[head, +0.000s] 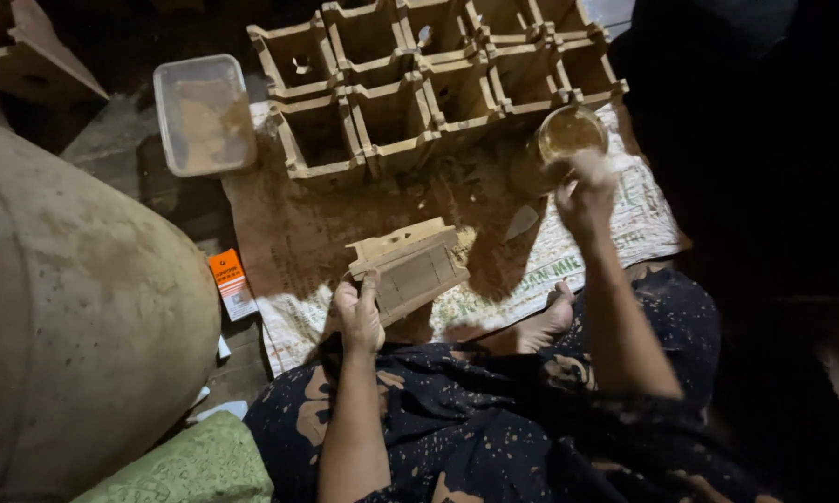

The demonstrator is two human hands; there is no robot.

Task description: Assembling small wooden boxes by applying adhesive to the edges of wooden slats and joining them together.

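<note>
My left hand (360, 315) grips the near edge of a small open wooden box (410, 265) that lies tilted on a stained printed sack (615, 233) on the floor. Farther out, my right hand (585, 193) reaches to a round bowl of brownish liquid (571, 132) and touches its near rim; whether the fingers hold anything is hidden. A row of joined wooden box frames (419, 84) stands just beyond both hands. My bare foot (552, 319) rests on the sack between my arms.
A clear plastic tub (203, 114) sits at the back left. A large rounded clay-coloured vessel (75, 307) fills the left side. A small orange and white packet (231, 284) lies beside the sack. A green cloth (191, 466) is at the lower left. The right side is dark.
</note>
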